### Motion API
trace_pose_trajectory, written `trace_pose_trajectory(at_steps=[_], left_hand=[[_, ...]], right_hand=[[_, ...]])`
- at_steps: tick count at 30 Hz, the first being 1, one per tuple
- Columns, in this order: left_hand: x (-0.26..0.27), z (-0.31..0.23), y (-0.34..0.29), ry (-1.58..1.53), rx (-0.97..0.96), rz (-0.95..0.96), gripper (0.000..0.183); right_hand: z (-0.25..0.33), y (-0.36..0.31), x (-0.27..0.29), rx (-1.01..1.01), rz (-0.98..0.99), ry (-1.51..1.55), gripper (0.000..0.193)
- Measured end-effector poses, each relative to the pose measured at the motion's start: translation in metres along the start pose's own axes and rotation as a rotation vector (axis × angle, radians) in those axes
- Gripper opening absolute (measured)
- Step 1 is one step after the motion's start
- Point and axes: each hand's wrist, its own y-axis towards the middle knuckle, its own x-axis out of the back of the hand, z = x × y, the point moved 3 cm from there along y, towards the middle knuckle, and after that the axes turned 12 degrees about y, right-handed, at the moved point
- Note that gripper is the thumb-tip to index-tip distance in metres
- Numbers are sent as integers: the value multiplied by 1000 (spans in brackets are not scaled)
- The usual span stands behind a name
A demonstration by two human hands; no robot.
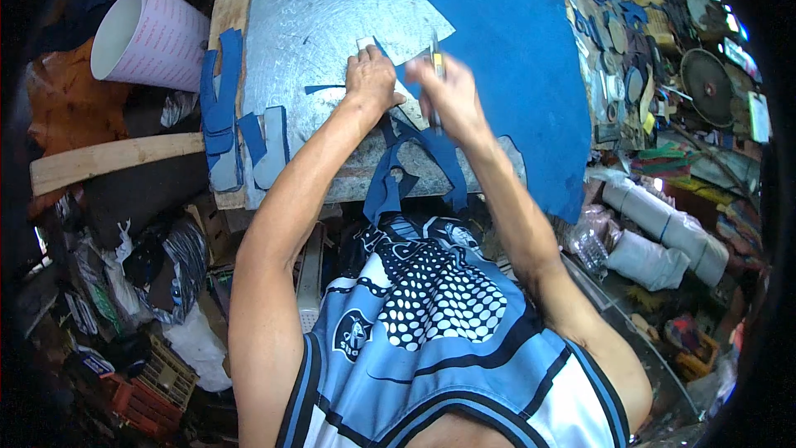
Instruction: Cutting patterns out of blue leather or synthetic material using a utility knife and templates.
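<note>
A large blue sheet of leather or suede (522, 58), with a jagged cut edge, covers the right side of a scratched metal-topped table (323, 0). My left hand (371, 79) presses down with its thumb out to the side. A pale flat piece (365, 44) pokes out past its fingertips; what lies under the palm is hidden. Just to the right, my right hand (448, 91), blurred by motion, is closed on a utility knife (438, 62) with a yellow part, over the sheet's left edge. Blue offcuts (385, 187) hang over the table's near edge.
Blue strips (221, 108) and cut blue pieces (272, 145) lie along the table's left side. Beside it stands a white printed bucket-like roll (157, 37), with a wooden plank (116, 162) nearer. Wrapped white bundles (663, 224) and clutter fill the right.
</note>
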Motion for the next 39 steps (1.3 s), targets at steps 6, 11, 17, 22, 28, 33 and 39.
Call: trace_pose_trajectory(at_steps=[6, 11, 17, 22, 28, 33, 39], left_hand=[[7, -7, 1, 97, -6, 35, 80], [1, -5, 1, 102, -31, 4, 76], [-9, 7, -14, -27, -2, -187, 75], [-7, 14, -19, -173, -9, -157, 78], [-2, 11, -17, -78, 48, -126, 83], [1, 15, -15, 20, 57, -251, 87], [3, 11, -15, -60, 34, -155, 84]], right_hand=[[-97, -82, 29, -65, 125, -168, 37], [-83, -118, 68, -60, 416, -610, 41], [-35, -83, 82, -63, -145, -361, 43], [-30, 4, 55, 279, -76, -518, 41], [-57, 70, -10, 356, -20, -676, 39], [-67, 78, -21, 382, -100, -615, 35], [-65, 76, -19, 423, -94, -655, 34]])
